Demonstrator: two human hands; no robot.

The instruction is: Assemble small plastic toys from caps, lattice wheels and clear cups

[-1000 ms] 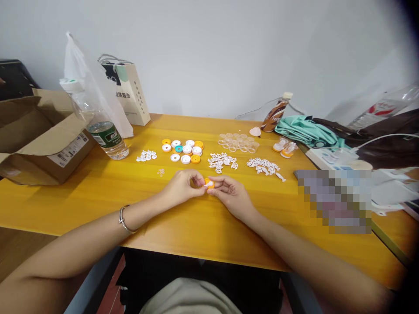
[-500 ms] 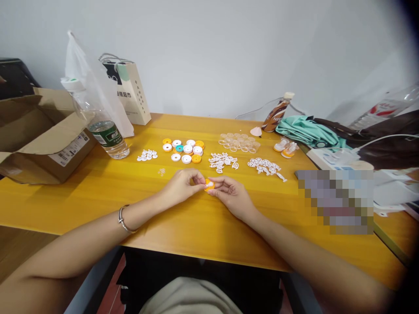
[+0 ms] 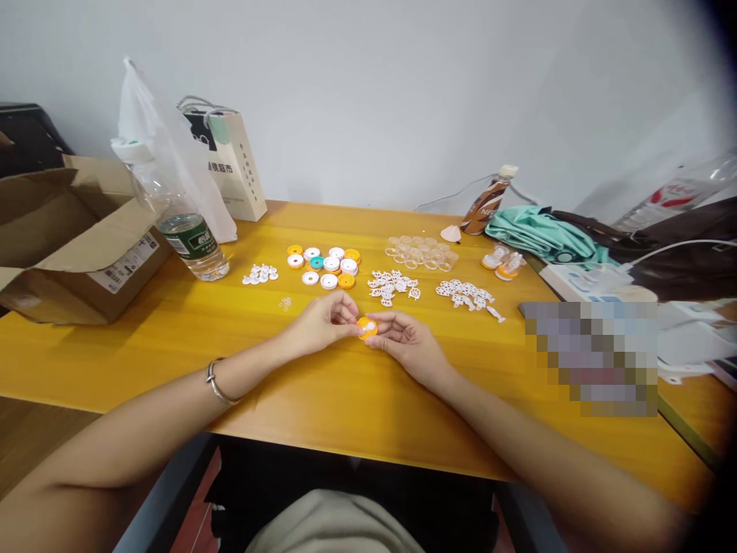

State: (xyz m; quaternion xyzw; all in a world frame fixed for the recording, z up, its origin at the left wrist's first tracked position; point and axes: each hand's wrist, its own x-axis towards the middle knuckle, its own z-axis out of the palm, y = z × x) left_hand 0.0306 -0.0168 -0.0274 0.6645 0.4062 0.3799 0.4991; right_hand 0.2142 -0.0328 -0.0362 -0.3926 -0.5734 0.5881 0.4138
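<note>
Between my two hands, just above the table, is a small orange round base (image 3: pixel 367 329) with a white piece in its middle. My left hand (image 3: pixel 325 320) pinches its left edge with thumb and fingertips. My right hand (image 3: pixel 410 346) grips its right edge the same way. Beyond them lie several white, orange and teal round bases (image 3: pixel 328 263). White flat cut-out pieces (image 3: pixel 391 286) lie in a group just past my right hand, with another group of white pieces (image 3: pixel 464 293) to the right. Tiny clear rings (image 3: pixel 285 303) are beyond my left wrist.
Small white discs (image 3: pixel 260 274) lie left, clear cups (image 3: pixel 420 252) at the back, and finished-looking clear-topped pieces (image 3: pixel 509 266) right. A water bottle (image 3: pixel 193 244) and cardboard box (image 3: pixel 63 253) stand left; a brown bottle (image 3: pixel 489 201) and power strip (image 3: pixel 581 283) are right.
The orange base has turned a little, and more of its face shows now. My left fingers have shifted slightly at its edge. Both hands stay in nearly the same place.
</note>
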